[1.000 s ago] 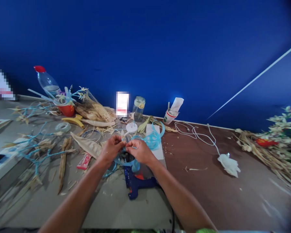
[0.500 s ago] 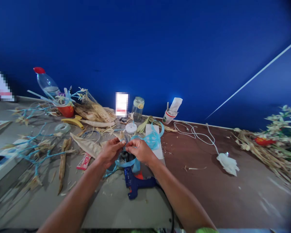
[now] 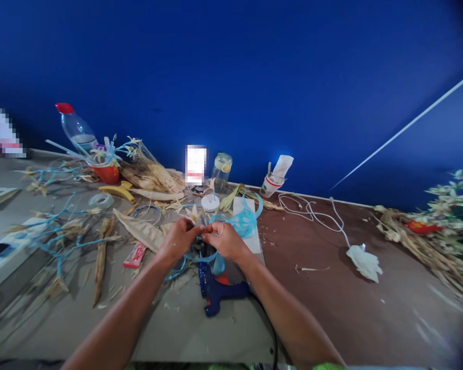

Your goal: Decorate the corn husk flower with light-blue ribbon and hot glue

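Observation:
My left hand (image 3: 178,238) and my right hand (image 3: 226,239) meet above the middle of the table, fingertips pinched together on a light blue ribbon (image 3: 242,221). The ribbon loops away to the right behind my right hand and hangs down below both hands. A small pale dried flower piece (image 3: 195,213) shows just above my fingers. A dark blue glue gun (image 3: 216,291) lies on the table right below my hands, its black cord running toward me.
Dried husks (image 3: 151,177), blue-wrapped stems (image 3: 57,236), a tape roll (image 3: 100,200), a red cup (image 3: 107,172) and a red-capped bottle (image 3: 75,131) crowd the left. A glass jar (image 3: 221,172), paper cup (image 3: 272,182) and white cable (image 3: 316,213) sit behind. Dried flowers (image 3: 435,226) lie at right.
My hands stay pinched together on the ribbon and have shifted only slightly; the hanging ribbon end moved a little below them.

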A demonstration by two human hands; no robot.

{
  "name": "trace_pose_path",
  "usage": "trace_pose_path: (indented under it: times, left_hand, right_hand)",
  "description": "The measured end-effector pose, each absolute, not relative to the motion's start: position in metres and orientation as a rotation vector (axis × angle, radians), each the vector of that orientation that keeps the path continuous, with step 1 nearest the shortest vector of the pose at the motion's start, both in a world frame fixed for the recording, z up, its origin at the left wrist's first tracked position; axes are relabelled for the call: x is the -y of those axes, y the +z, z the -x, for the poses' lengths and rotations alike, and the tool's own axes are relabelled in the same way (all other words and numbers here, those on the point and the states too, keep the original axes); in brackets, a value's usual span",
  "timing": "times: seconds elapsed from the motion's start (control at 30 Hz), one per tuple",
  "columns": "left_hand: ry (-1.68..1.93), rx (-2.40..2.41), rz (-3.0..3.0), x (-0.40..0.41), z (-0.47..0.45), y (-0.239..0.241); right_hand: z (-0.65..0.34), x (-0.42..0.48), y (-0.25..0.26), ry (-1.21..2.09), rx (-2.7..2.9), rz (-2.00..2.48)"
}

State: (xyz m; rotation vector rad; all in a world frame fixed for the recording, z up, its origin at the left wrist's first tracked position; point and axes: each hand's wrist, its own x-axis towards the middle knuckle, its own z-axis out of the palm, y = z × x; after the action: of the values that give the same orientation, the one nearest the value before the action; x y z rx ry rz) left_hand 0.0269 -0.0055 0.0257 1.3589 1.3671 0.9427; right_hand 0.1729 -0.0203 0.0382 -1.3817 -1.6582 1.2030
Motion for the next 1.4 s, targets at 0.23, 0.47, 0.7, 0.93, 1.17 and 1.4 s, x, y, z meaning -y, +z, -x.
trace_pose_path:
  times: [0.23,0.47,0.7,0.93,1.17,1.4]
  left_hand:
    - [1.002,-1.295,-1.227,0.004,-0.028,0.018]
    - [1.091,-1.275,-1.153,0.004,-0.03,0.021]
    - [1.15,-1.041,-0.946,0.009,-0.038,0.026]
    - [1.229,-0.992,-0.876,0.011,-0.042,0.022]
    - [1.142,-0.841,-0.785,0.015,-0.032,0.028]
    - [1.064,-0.791,-0.79,0.013,-0.031,0.029]
  right_hand:
    - [-0.171,0.02,0.035,1.235,1.624,1.359]
    - [-0.166,0.027,0.044,1.173,1.665,1.416]
    - [-0.155,0.034,0.047,0.949,1.692,1.554]
    - [-0.151,0.035,0.048,0.869,1.699,1.578]
    - [-0.161,0.032,0.053,0.811,1.67,1.614]
    - [-0.163,0.032,0.054,0.789,1.713,1.59]
